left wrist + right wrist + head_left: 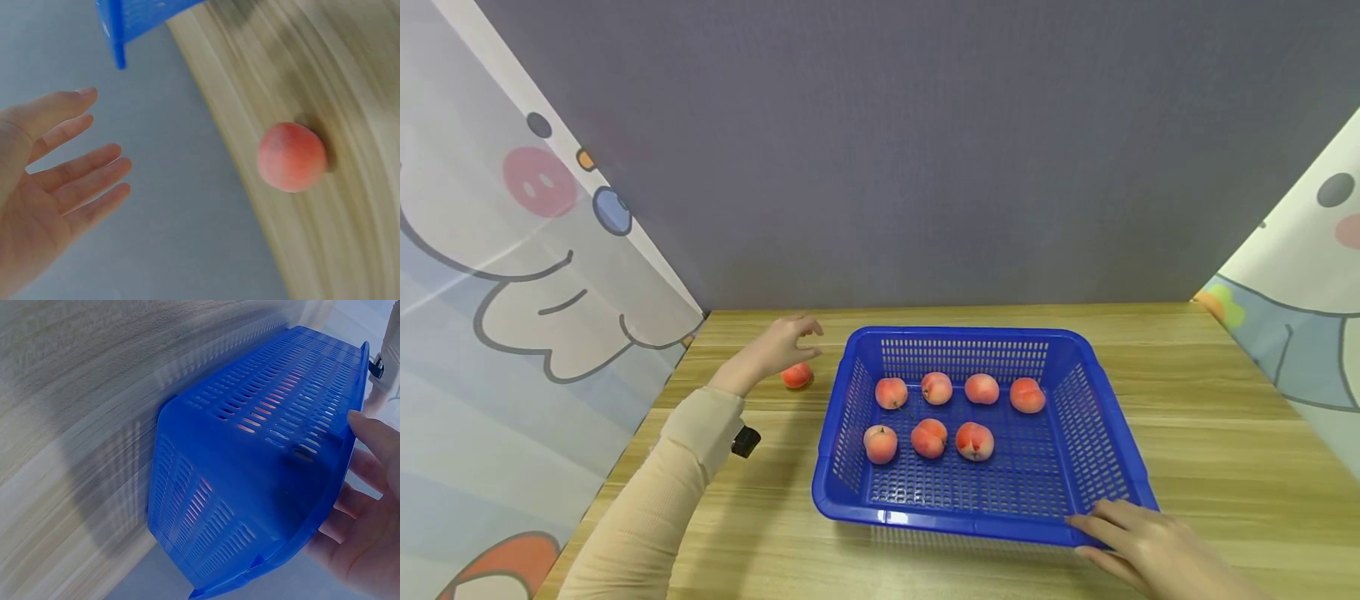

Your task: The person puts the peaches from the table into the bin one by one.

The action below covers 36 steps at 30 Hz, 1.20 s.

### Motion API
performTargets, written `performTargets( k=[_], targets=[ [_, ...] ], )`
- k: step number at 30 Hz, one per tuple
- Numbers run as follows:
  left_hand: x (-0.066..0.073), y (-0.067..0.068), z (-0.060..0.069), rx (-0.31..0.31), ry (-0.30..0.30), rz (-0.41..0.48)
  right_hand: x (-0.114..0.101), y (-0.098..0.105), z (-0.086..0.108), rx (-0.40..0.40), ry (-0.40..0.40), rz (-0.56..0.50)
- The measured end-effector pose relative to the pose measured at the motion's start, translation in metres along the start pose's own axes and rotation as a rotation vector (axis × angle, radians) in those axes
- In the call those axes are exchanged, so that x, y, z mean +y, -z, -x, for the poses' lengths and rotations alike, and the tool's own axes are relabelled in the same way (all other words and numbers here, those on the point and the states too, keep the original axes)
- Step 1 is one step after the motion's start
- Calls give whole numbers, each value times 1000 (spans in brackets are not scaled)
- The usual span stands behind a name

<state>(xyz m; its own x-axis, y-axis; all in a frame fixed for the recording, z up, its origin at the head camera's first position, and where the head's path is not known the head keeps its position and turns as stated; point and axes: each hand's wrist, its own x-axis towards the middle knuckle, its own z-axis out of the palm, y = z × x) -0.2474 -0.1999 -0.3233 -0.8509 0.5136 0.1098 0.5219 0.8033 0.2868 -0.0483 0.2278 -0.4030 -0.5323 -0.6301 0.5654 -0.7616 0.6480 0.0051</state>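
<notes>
A blue plastic basket (970,332) stands on the wooden table, with several pinkish-red peaches (928,438) spread over its bottom in two rows. To the basket's left a single peach (796,376) lies on the table. My left hand (782,348) hovers over that peach, fingers apart and nothing held; in the left wrist view the hand (62,169) is clear of the peach (292,157). At the basket's near right corner my right hand (1150,546) grips the rim, its thumb (369,428) on the outer side and the fingers partly behind the rim.
A grey panel (925,167) rises behind the table (1217,400). Sheets with cartoon figures hang at the left (490,250) and the right (1318,292). A small black device (746,442) sits at the left wrist.
</notes>
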Motion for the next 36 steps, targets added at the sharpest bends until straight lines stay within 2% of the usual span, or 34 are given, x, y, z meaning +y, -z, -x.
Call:
performTargets(
  k=[8, 12, 18, 28, 36],
  targets=[
    [-22, -13, 5, 6, 19, 8, 0, 0, 1, -7, 4, 8],
    [-28, -19, 7, -28, 65, 43, -1, 1, 1, -21, -6, 6],
    [-35, -26, 7, -84, 117, 47, -2, 2, 0, -44, -22, 1],
    [-51, -44, 8, -52, 141, 37, 0, 0, 3, -88, -27, -5],
    [-56, -54, 11, -57, 197, 42, -1, 0, 2, -70, -29, 15]
  ],
)
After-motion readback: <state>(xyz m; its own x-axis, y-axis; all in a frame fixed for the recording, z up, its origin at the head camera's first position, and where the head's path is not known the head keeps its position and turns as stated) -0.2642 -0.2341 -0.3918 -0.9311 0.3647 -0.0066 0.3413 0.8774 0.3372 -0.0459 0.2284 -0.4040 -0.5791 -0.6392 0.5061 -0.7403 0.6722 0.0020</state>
